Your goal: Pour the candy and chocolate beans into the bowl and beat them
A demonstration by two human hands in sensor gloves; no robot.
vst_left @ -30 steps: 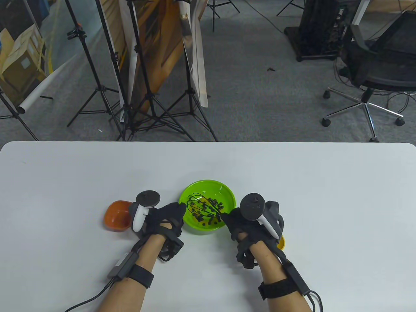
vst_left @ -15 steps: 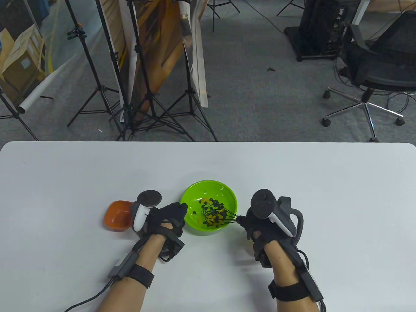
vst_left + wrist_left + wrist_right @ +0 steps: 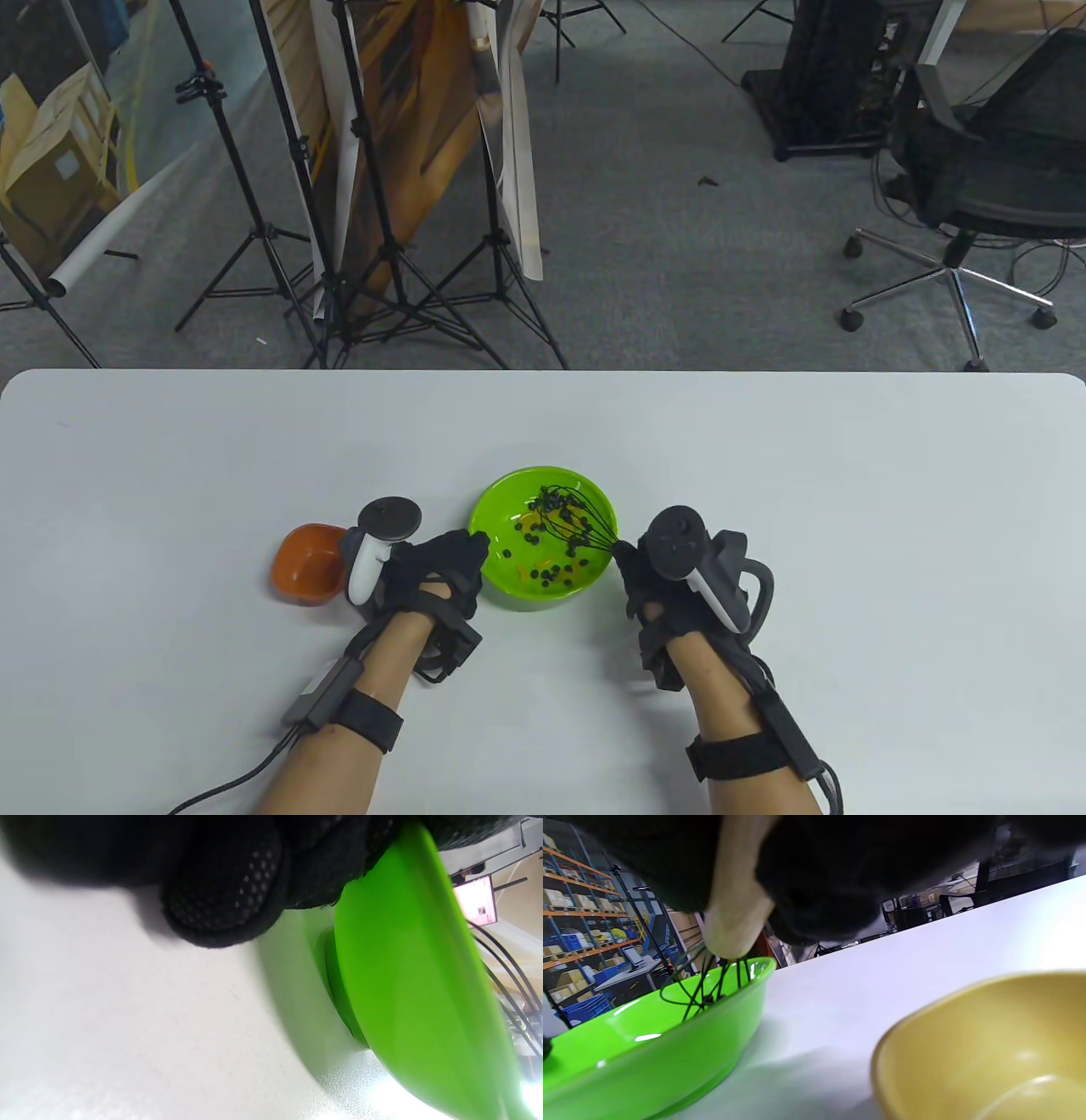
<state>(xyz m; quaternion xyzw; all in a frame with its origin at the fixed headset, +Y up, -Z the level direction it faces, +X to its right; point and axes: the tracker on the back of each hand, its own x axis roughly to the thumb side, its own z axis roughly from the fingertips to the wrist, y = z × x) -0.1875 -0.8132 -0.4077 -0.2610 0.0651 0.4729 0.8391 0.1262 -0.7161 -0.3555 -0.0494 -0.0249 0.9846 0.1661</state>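
Beating step is underway: both pours look done, since the dark chocolate beans (image 3: pixel 556 543) and a few orange candy pieces (image 3: pixel 550 561) are already lying in the green bowl (image 3: pixel 501 503) at the near centre of the tabletop (image 3: pixel 764 458). The right hand (image 3: pixel 649 586) is curling round the handle of the black wire whisk (image 3: pixel 577 518), whose loops are sitting down among the beans at the bowl's far right. The left hand (image 3: pixel 437 564) is bracing the bowl's left rim; fingers look bent against it, but whether the grip is really closing on the rim, cannot tell.

Next move, as a guess: keep circling the whisk low inside the bowl, with the left hand steadying so the light bowl is not sliding or tipping and the beans are not jumping over the rim.

View differences: the table view is giving the contents and the orange bowl (image 3: pixel 305 564) left of the left hand. The left wrist view is showing only the bowl's outer wall and foot, a gloved fingertip (image 3: pixel 225 895) and whisk wires past the rim. The right wrist view is showing a yellow bowl (image 3: pixel 980 1052) close under the right wrist, which the table view is hiding, plus the pale whisk handle.
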